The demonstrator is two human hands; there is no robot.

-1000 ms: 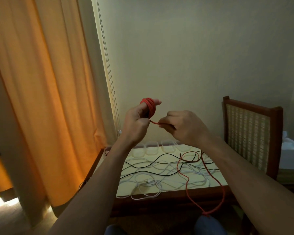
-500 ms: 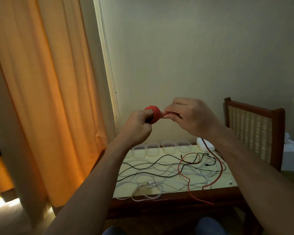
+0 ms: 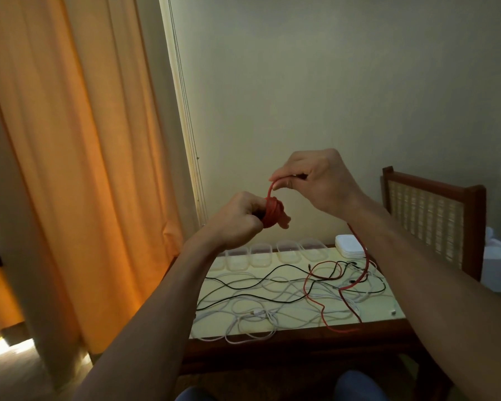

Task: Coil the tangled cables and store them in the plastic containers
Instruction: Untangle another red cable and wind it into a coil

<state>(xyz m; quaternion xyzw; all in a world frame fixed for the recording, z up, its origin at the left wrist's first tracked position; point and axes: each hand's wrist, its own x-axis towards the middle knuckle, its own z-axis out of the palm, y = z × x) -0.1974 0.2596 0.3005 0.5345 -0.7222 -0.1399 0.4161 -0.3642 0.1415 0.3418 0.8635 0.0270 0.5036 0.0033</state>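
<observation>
Above table (image 3: 383, 306), left hand (image 3: 237, 219) grips red cable coil (image 3: 274, 214), fingers curled round it. Right hand (image 3: 315, 180) just above, thumb and forefinger pinching loose red strand (image 3: 268, 195); tail drops onto table among white cables (image 3: 245, 316). Clear containers (image 3: 261, 254) along far edge.

This looks like a room in a home, not a workplace. A long orange curtain (image 3: 70, 169) hangs in soft folds to the floor (image 3: 12, 371) on the left, lit from behind, beside a pale frame (image 3: 182, 125). The wall (image 3: 330, 82) is plain, painted and bare. A dark wooden chair (image 3: 428, 209) with a woven cane back stands against it on the right. The counter (image 3: 301, 340) is a low piece of dark wood furniture with a pale top, strewn with household cables (image 3: 258, 296), with small clear containers (image 3: 261, 251) and a white box (image 3: 349, 246) at its far edge.
</observation>
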